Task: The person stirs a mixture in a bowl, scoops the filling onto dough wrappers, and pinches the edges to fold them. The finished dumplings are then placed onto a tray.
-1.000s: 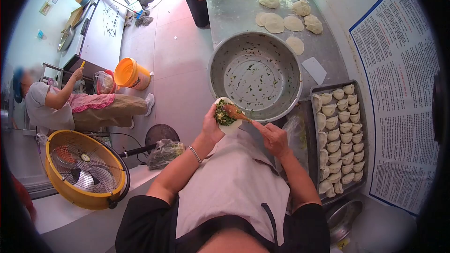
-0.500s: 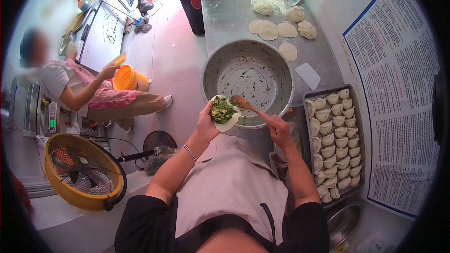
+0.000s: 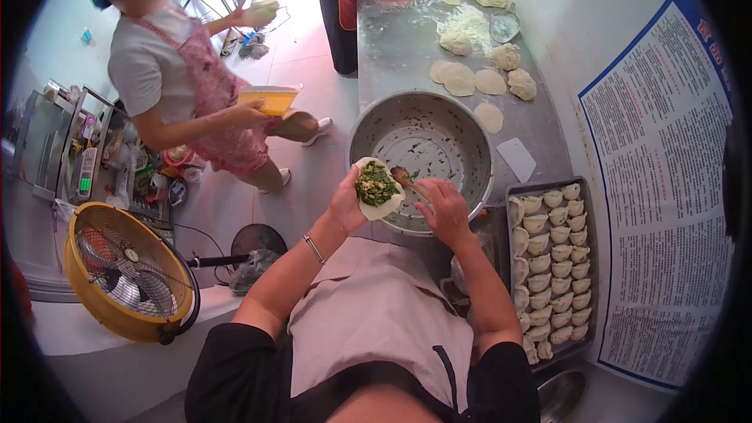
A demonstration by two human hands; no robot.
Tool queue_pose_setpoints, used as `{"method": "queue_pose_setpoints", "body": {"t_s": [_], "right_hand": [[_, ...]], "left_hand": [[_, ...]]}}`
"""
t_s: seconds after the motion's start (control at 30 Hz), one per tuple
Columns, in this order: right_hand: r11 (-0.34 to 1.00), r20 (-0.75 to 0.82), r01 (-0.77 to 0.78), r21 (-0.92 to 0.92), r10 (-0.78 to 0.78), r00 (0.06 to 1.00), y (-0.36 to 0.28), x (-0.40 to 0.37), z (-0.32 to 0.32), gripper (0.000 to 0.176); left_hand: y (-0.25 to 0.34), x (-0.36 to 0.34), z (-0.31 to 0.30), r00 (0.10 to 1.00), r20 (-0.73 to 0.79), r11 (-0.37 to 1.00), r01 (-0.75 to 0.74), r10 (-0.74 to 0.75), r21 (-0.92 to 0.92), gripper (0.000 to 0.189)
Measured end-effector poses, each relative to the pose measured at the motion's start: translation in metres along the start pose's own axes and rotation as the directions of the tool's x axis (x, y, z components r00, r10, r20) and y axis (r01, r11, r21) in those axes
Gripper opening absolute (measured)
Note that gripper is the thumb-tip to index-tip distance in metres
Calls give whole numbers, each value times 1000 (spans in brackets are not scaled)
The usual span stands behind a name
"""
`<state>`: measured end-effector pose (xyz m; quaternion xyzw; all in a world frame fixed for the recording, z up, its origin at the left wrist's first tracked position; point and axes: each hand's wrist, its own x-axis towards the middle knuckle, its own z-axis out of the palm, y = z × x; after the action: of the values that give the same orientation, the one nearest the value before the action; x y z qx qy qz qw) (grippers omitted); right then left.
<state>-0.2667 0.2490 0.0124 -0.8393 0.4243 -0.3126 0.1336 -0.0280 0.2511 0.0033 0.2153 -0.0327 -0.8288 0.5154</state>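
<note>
On my left hand lies a round dough wrapper, heaped with chopped green and yellow filling. The fingers curl around its left edge. My right hand grips a wooden spoon by its handle, the bowl just right of the wrapper and apart from it. Beneath the spoon and beyond both hands stands a large metal basin, with bits of green filling stuck to its bottom and wall.
A tray holds rows of folded dumplings at right. Flat dough rounds, dough lumps, flour and a white scraper lie on the metal table. A yellow fan stands left. Two other people are nearby.
My right hand has moved left, its fingers more extended along the spoon, which sits slightly farther from the filling. The person at left has straightened up and moved closer, carrying a yellow container.
</note>
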Motion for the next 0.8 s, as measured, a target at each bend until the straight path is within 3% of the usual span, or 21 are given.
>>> {"method": "queue_pose_setpoints", "body": {"t_s": [0.03,0.13,0.23,0.33,0.37,0.47,0.53,0.63,0.73,0.8], "right_hand": [[989,-54,78,126,-72,996,-12,6,-7,46],[940,-7,334,73,-334,942,-27,16,3,36],[926,-19,376,19,-376,926,-29,28,8,24],[944,-42,206,258,-202,978,-34,41,-4,17],[916,17,98,388,-113,993,-28,41,2,18],[700,230,-229,676,95,968,-13,38,15,19],[480,388,-421,770,173,905,-18,39,9,20],[633,323,-354,689,168,931,-13,35,17,15],[633,304,-387,671,241,922,-19,33,14,16],[649,245,-368,666,276,929,-23,33,9,19]], "left_hand": [[1,-2,1,1000,17,1000,10,-10,-2,57],[0,-3,3,999,34,998,36,-37,55,56],[-1,3,-9,998,25,998,62,-63,23,54],[-3,7,-16,997,16,995,80,-81,60,55],[-4,6,-17,996,-16,989,92,-90,116,54],[-5,3,-5,990,-77,959,131,-115,253,53],[-6,4,-1,986,-87,943,163,-143,290,53],[-5,1,11,977,-112,895,209,-179,394,56],[-2,-2,15,987,-39,886,160,-159,435,54],[-1,-6,26,993,37,751,62,-115,657,58]]}}
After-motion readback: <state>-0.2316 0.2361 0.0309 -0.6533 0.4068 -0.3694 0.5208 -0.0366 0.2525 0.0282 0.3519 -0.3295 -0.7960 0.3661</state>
